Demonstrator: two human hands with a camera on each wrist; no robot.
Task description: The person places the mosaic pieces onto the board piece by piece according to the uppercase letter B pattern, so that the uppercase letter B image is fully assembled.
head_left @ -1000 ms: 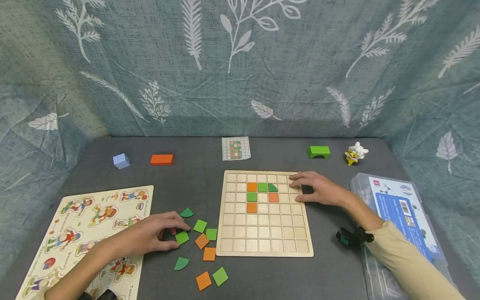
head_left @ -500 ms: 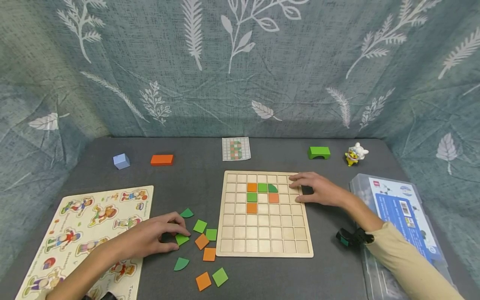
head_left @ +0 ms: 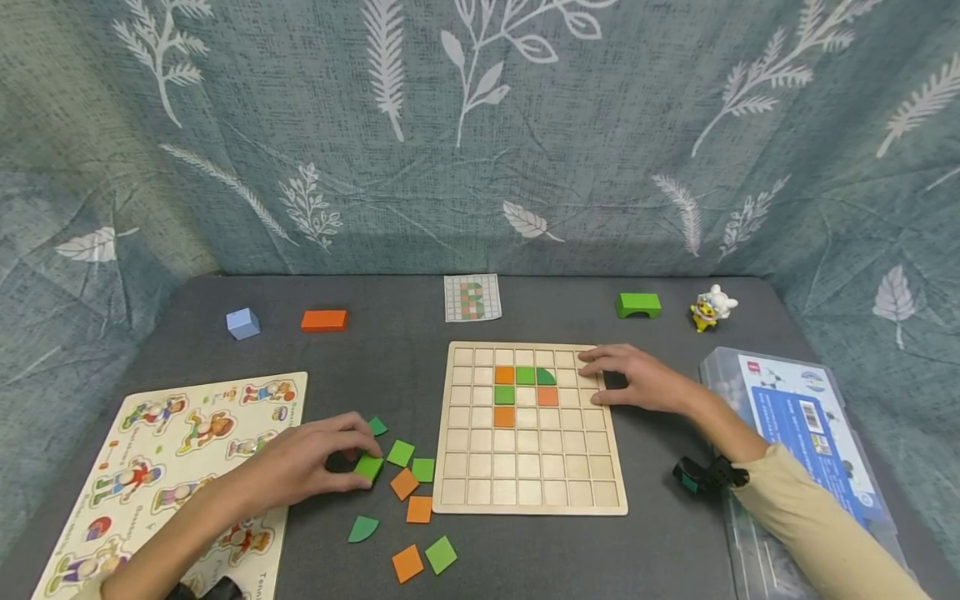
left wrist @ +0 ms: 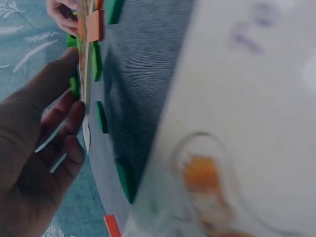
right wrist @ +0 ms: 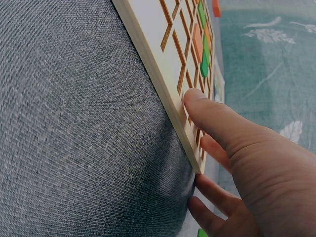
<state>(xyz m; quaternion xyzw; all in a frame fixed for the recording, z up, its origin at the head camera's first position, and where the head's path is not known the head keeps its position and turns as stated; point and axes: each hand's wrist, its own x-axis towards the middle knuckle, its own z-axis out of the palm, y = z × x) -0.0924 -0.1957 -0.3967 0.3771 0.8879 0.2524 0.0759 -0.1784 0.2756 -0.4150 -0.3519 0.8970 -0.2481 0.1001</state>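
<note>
Pinching left hand (head_left: 306, 458): thumb and fingertips are closed on a green tile (head_left: 368, 469), at nine o'clock from the grid board (head_left: 529, 508); whether it is off the table (head_left: 585, 554) cannot be told.
Right hand (head_left: 641, 379): fingers loosely spread, touching the board's edge at two o'clock, well apart from the left.
Loose pieces: around the pinched tile, a second green tile (head_left: 401, 453) at two o'clock, an orange tile (head_left: 404, 483) towards four, and a dark green quarter-circle (head_left: 363, 529) at six.
Set pieces: six sit in cells towards the board's twelve o'clock side.
Pattern card (head_left: 472, 298): flat, at eleven o'clock from the board.
Step in hand: seemingly picking up one loose tile.
Next move: probably calls for a steady lift clear of the neighbouring pieces.
</note>
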